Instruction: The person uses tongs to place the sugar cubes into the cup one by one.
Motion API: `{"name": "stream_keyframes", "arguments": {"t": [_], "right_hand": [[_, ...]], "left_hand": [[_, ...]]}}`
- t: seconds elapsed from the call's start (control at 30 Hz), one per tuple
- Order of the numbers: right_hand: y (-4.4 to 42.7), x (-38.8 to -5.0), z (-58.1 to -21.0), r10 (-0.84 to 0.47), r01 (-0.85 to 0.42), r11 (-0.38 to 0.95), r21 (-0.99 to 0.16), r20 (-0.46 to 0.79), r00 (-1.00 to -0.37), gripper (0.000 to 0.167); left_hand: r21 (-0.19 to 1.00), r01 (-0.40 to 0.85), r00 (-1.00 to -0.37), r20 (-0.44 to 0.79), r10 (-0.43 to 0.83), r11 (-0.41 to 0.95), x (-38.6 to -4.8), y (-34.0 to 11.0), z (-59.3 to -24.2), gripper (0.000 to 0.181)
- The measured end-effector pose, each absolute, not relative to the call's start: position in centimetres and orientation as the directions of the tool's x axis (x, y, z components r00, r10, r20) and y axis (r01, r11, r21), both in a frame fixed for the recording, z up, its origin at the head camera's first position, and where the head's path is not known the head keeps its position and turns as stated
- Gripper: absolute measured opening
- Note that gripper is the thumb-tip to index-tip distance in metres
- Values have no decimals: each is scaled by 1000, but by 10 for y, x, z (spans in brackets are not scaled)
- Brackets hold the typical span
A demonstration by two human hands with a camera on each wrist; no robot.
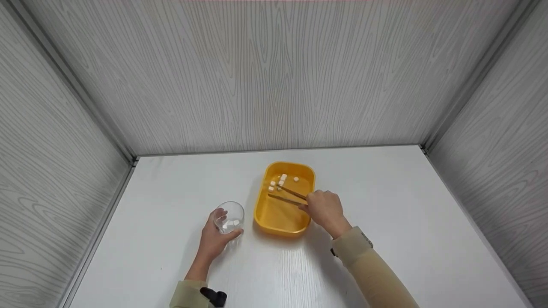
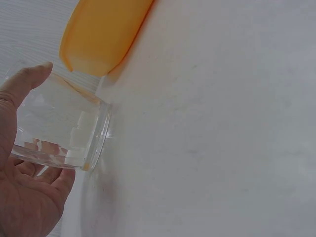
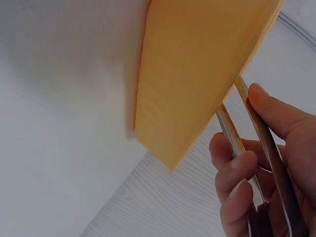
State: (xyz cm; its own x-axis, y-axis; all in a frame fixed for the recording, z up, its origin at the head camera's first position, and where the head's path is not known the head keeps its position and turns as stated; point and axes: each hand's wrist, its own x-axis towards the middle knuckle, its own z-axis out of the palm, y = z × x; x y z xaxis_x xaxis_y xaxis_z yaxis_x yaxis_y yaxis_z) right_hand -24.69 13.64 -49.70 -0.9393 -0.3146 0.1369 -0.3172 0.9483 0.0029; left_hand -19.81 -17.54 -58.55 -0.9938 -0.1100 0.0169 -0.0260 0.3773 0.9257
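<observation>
My left hand (image 1: 213, 239) holds a clear glass cup (image 1: 231, 210) upright on the white tabletop, thumb on one side and fingers on the other. A few white cubes (image 2: 79, 136) lie at the bottom of the cup. To its right is a yellow tray (image 1: 280, 220) with several small white cubes (image 1: 283, 177) toward its far end. My right hand (image 1: 326, 209) grips metal tongs (image 1: 287, 200) over the tray's right rim. The two arms of the tongs are spread apart, tips near the cubes. In the right wrist view, the tray wall hides those tips.
Grey wood-grain panels (image 1: 265, 77) enclose the white tabletop (image 1: 385, 192) at the back and on both sides. The tray's raised wall (image 3: 182, 74) stands close beside the right hand. A narrow stretch of tabletop separates cup and tray.
</observation>
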Motion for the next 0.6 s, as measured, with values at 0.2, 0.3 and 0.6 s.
{"name": "stream_keyframes", "arguments": {"t": [0.2,0.3,0.6], "right_hand": [[132,-252,-498,-297,-301,954,-13,121,-947,40],[131,-253,-498,-305,-310,950,-13,147,-941,39],[126,-256,-500,-309,-317,948,-26,159,-938,36]], "left_hand": [[923,-28,-994,16,-112,384,-197,-176,-586,91],[923,-18,-993,27,-112,385,-197,-176,-586,91],[920,-25,-993,22,-116,391,-197,-174,-585,90]]}}
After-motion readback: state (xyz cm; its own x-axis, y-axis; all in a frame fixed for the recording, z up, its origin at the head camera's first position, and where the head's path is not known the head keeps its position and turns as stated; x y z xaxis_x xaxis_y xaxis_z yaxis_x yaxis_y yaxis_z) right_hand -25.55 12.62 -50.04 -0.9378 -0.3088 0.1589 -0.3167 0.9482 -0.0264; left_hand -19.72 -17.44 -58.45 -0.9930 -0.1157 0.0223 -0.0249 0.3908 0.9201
